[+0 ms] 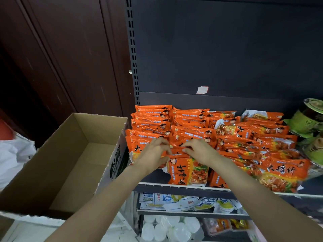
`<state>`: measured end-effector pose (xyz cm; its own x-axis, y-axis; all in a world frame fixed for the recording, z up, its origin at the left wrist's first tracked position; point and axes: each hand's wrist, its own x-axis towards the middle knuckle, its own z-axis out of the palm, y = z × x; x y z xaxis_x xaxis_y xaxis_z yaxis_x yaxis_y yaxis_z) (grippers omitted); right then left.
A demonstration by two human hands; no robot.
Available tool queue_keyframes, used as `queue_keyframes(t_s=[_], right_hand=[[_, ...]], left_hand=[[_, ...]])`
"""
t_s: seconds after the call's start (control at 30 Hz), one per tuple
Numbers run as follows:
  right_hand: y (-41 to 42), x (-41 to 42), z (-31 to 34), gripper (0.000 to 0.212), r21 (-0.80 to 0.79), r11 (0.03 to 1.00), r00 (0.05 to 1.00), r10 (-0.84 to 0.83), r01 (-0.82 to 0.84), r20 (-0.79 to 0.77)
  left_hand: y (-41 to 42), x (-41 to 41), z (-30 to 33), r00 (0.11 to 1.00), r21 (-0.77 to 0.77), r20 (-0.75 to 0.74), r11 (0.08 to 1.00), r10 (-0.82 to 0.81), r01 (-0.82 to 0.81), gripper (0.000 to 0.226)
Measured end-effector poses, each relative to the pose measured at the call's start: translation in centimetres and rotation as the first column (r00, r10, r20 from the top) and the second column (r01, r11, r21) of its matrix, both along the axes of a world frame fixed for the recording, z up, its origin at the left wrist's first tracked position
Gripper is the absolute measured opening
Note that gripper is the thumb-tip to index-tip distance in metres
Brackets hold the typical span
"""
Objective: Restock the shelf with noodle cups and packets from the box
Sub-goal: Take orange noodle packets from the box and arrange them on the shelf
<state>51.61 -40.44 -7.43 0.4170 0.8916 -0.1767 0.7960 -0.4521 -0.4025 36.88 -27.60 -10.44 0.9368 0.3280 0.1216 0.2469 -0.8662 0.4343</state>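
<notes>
- We see the left hand (153, 155) and right hand (197, 151) both pinching the top edge of one orange noodle packet (187, 172) (front row of the shelf (174, 186)).
- The cardboard box (73, 154) stands open just left, beside green noodle cups (307, 123) far right.

Orange noodle packets (201, 135) stacked in rows on shelf (183, 186); open cardboard box (57, 163) left.

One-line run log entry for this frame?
stage: arranging packets | left hand: gripping orange noodle packet | right hand: pinching same packet | cardboard box: looks empty | shelf: packets stacked, green cups right
</notes>
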Motion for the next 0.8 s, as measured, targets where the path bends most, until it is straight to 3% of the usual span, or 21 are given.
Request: queue_keyframes(t_s=[0.13,0.2,0.27,0.37,0.47,0.53,0.7,0.8], right_hand=[[-1.6,-0.6,0.8,0.043,0.098,0.995,0.987,-0.021,0.005,0.157],[-2.7,-1.2,1.0,0.05,0.034,0.999,0.968,0.014,-0.023,0.252],[-3.1,-1.7,0.6,0.045,-0.042,0.999,0.959,0.005,0.007,0.285],[-3.3,-1.8,0.1,0.032,0.017,0.997,0.953,-0.081,0.079,0.294],[-3.9,-1.4,0.3,0.031,0.173,0.968,0.948,-0.219,0.181,0.232],[-4.2,-1.2,0.7,0.027,0.267,0.928,0.941,-0.306,0.26,0.144],[-4.5,-0.8,0.2,0.013,0.195,0.95,0.961,-0.263,0.244,0.081],[-4.5,-0.7,-0.2,0.016,0.144,0.965,0.969,-0.232,0.218,0.087]], left_hand=[[0.1,0.3,0.2,0.997,-0.159,0.071,0.987,0.038,-0.026,0.012],[-0.1,0.5,0.0,0.994,-0.203,0.1,0.979,0.044,-0.023,0.01],[-0.9,0.7,0.0,0.986,-0.263,0.146,0.964,0.085,-0.044,0.009],[-2.0,0.4,-0.2,0.975,-0.459,0.114,0.88,0.193,-0.12,0.028],[-1.9,-0.1,-1.6,0.987,-0.399,-0.09,0.903,0.135,-0.16,0.049],[-2.2,-0.3,-2.4,0.974,-0.383,-0.207,0.909,0.09,-0.165,0.052],[-2.0,0.1,-2.4,0.978,-0.287,-0.104,0.936,0.179,-0.202,0.014],[-1.0,0.3,-1.4,0.984,-0.264,-0.026,0.948,0.178,-0.179,0.024]])
